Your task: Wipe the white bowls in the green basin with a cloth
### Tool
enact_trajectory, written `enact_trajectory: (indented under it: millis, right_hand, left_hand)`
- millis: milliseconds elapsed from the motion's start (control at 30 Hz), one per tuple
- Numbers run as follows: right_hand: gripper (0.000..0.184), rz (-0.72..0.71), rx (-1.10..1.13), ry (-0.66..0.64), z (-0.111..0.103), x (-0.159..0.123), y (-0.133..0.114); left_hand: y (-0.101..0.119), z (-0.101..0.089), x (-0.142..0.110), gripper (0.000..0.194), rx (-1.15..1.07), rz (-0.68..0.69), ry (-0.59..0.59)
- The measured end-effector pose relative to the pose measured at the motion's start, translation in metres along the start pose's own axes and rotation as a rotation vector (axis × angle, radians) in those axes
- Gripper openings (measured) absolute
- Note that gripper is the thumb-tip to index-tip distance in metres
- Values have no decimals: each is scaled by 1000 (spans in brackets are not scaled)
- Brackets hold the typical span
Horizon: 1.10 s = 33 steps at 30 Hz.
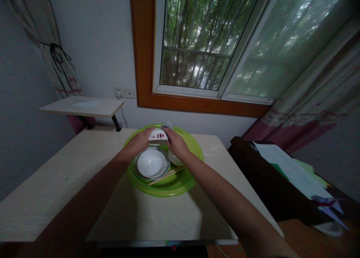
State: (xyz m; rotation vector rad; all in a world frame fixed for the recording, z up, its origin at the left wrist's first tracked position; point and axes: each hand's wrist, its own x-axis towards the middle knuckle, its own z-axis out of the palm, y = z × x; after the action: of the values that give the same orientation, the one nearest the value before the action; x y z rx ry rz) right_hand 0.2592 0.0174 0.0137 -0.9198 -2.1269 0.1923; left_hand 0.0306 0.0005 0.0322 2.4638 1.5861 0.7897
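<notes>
Over the far part of a green basin point(164, 191), a white bowl point(158, 135) with red and dark print on its side is held tilted between my two hands. My left hand point(140, 141) is closed on its left edge, and my right hand point(176, 143) grips the right edge. Something greyish and pale point(168, 125) shows at my right fingertips; its kind is unclear. Below, another white bowl point(152, 163) rests on a plate point(165, 170) inside the basin. Beside it lie chopsticks point(166, 175). A further bowl point(174, 159) is partly hidden under my right hand.
The basin stands on a pale wooden table point(112, 209). A small raised shelf point(104, 110) is at the table's back left, near wall sockets point(123, 92). Behind is a window point(208, 44). Papers point(289, 168) lie on a dark surface to the right.
</notes>
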Motion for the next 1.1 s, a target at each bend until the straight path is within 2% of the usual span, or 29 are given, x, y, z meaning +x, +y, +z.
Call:
enact_trajectory:
  millis: [167,333,500,700,867,1033,1100]
  right_hand:
    - [70,39,15,34,7,-1,4]
    - [58,125,48,19,10,0,10]
    - [44,325,93,22,7,2,14]
    - [37,419,155,34,6,2,18]
    - [42,362,94,-15,7,1,16]
    - [60,151,8,-31,2,0,14]
    - [63,109,-21,-34,0,0,11]
  left_hand:
    - [0,-1,-1,73,32,31,12]
    - [-4,2,-1,70,12,111,71]
    - [-5,2,1,56,-50,84,171]
    - [-6,5,3,61,-136,31,82]
    - [-9,6,4,56,-183,-15,82]
    - [-2,2,1,61,-78,-15,44]
    - [0,1,0,64,-38,-10,38]
